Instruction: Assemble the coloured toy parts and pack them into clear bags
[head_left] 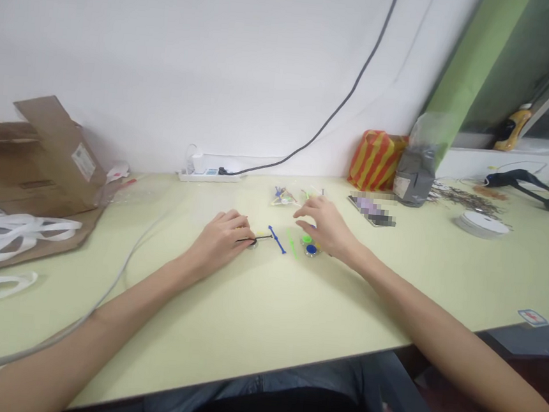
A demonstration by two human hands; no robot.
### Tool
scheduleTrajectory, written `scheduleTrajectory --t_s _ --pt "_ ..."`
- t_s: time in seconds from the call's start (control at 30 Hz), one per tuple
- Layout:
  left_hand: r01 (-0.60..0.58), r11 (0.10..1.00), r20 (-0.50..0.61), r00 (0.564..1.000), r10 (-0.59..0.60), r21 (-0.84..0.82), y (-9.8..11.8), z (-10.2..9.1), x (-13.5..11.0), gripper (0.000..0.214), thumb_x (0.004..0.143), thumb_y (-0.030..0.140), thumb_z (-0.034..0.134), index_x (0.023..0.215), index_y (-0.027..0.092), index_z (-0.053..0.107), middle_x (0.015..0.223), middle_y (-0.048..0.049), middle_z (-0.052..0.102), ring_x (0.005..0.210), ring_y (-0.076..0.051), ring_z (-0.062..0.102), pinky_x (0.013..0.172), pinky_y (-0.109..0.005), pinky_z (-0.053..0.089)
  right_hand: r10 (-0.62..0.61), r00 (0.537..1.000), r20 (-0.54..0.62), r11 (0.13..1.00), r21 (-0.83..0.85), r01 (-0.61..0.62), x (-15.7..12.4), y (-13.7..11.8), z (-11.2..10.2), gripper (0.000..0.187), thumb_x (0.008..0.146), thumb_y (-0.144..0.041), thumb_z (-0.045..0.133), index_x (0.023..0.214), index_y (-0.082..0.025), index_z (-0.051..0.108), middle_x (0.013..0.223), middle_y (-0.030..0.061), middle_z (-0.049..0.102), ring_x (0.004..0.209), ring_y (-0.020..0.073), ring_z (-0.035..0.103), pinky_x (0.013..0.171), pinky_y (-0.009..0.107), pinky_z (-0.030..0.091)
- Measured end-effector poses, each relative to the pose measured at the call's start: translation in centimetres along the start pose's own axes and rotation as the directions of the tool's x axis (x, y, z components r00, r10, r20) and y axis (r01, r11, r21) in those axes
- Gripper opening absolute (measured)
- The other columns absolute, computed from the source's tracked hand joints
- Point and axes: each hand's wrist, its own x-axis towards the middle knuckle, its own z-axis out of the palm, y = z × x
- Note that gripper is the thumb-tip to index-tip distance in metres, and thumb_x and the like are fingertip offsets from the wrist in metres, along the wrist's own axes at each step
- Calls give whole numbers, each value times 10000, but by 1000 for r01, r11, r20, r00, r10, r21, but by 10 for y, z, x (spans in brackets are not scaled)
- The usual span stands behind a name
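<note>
My left hand [228, 235] is closed on a thin black stick [265, 237] with a small knob at its end. Just below these fingertips, a small clear round piece [252, 245] is partly covered. To the right lie a blue stick [277, 239] and a bright green stick [292, 243], both slanted on the table. My right hand [324, 226] hovers over a cluster of round pieces, thumb and forefinger apart. Among them are a green disc [307, 239] and a blue disc [311, 249] in clear cases; the hand hides others.
Behind my hands lies a clear bag of small coloured parts [285, 196]. A power strip [210, 173] sits against the wall. At left are a cardboard box [42, 166] and white straps [17, 231]. A phone [371, 210], a striped bag [377, 160] and a white spool [483, 224] stand right.
</note>
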Motion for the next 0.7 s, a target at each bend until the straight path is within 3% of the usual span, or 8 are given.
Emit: scheduleTrajectory --t_s 0.13,0.33,0.6,0.7 --pt "12 1000 -6 1000 -12 -13 -1 0 0 177 960 198 531 902 219 697 927 -61 695 1012 -246 578 819 -397 432 78 993 87 996 -39 -74 1 16 -21 115 895 -194 662 824 -209 750 912 88 674 943 263 543 832 404 418" --pt "17 1000 -24 1000 -18 -25 -1 -1 1 181 950 189 527 882 224 691 904 -55 710 993 -240 591 813 -395 433 -1 959 285 997 76 -21 -2 18 -27 70 816 -174 729 774 -214 768 822 48 684 830 214 588 770 341 436" --pt "-16 1000 -66 998 14 -20 16 -3 4 187 990 227 494 952 207 676 908 -55 717 1028 -240 589 862 -400 440 -9 962 274 1000 20 4 -2 11 -7 87 833 -137 677 772 -191 708 810 53 702 820 211 590 733 320 423" --pt "-10 999 -79 997 6 -39 24 -3 5 176 986 245 510 1017 214 680 943 -62 717 1020 -242 594 867 -404 445 0 977 214 1000 30 -7 0 4 -7 94 841 -142 665 763 -184 695 775 52 690 803 202 586 739 319 424"
